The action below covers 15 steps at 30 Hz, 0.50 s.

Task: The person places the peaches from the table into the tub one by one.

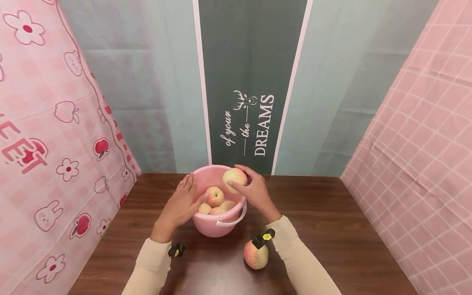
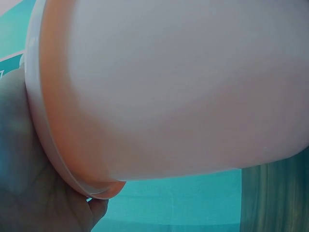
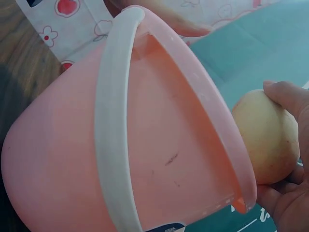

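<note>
A pink bucket (image 1: 214,225) with a white handle (image 1: 231,222) stands on the table, and several red-and-yellow apples (image 1: 215,196) lie inside it. My right hand (image 1: 256,190) holds another apple (image 1: 235,179) between thumb and fingers, over the right side of the bucket's rim. In the right wrist view that apple (image 3: 267,137) shows its pale yellow side just beyond the rim. My left hand (image 1: 182,203) rests on the left rim with its fingers extended and its thumb towards the apples. The left wrist view is mostly filled by the bucket's wall (image 2: 169,96).
One more apple (image 1: 255,255) sits on the brown wooden table (image 1: 324,229), close to the right wrist. Behind the table hangs a green curtain (image 1: 239,49) with lettering. Pink patterned cloths (image 1: 413,135) flank both sides.
</note>
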{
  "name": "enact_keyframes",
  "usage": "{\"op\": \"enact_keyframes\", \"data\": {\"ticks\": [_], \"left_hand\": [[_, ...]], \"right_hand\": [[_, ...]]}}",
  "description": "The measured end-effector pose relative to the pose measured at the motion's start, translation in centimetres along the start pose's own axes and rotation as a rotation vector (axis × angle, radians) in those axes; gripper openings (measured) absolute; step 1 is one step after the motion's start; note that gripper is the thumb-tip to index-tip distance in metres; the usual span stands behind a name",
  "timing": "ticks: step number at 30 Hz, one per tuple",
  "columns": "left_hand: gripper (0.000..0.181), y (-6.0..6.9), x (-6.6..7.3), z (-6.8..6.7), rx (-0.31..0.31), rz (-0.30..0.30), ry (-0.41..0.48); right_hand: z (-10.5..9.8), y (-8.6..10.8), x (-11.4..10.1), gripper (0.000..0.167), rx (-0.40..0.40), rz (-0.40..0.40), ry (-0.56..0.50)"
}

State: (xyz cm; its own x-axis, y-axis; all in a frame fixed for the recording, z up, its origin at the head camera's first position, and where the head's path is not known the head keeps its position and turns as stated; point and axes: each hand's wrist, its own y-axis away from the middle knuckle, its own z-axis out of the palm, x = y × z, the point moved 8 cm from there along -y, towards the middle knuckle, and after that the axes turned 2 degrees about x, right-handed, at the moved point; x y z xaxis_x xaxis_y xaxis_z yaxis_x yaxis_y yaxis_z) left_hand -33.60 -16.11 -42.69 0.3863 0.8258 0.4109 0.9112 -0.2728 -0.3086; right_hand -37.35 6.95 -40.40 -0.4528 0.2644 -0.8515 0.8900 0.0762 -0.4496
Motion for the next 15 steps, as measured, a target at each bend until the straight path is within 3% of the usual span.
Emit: {"op": "enact_keyframes", "data": {"ticks": [15], "left_hand": [[0.088,-0.12,-0.20,0.10,-0.013,-0.019,0.004]], "right_hand": [[0.57,-0.41,-0.19,0.055,-0.004,-0.032,0.029]]}}
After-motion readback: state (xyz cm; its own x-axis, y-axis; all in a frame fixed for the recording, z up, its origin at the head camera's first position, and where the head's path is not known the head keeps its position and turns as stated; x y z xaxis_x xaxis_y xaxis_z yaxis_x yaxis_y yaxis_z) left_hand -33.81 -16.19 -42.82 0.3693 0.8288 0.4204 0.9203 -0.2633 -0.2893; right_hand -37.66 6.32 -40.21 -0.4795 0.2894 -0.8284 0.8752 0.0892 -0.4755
